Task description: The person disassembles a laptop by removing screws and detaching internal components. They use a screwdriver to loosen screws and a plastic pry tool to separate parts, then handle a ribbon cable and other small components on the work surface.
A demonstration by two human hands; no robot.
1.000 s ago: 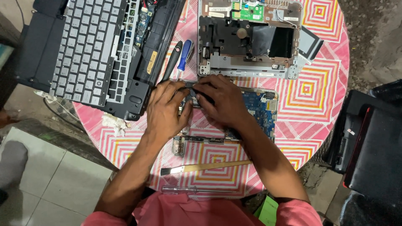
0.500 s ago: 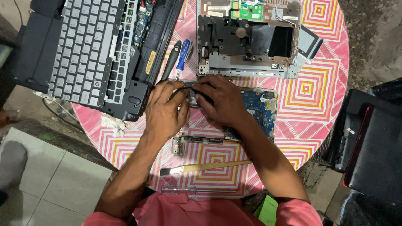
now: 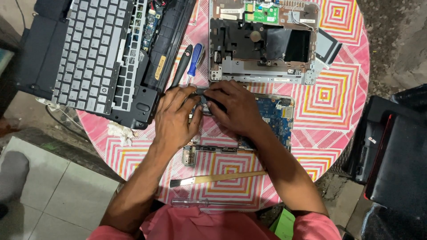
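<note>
Pinching a small dark component (image 3: 205,98) between them, the left hand (image 3: 175,118) and right hand (image 3: 233,109) press together at the left end of the blue motherboard (image 3: 275,116), which lies just below the stripped laptop chassis (image 3: 262,42). Judged thin, stiff and fragile; best held by bare edges.

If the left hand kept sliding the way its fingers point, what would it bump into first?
The left hand points up the table, so it would probably meet the two screwdrivers lying just past its fingertips, though height is hard to judge from above.
</note>
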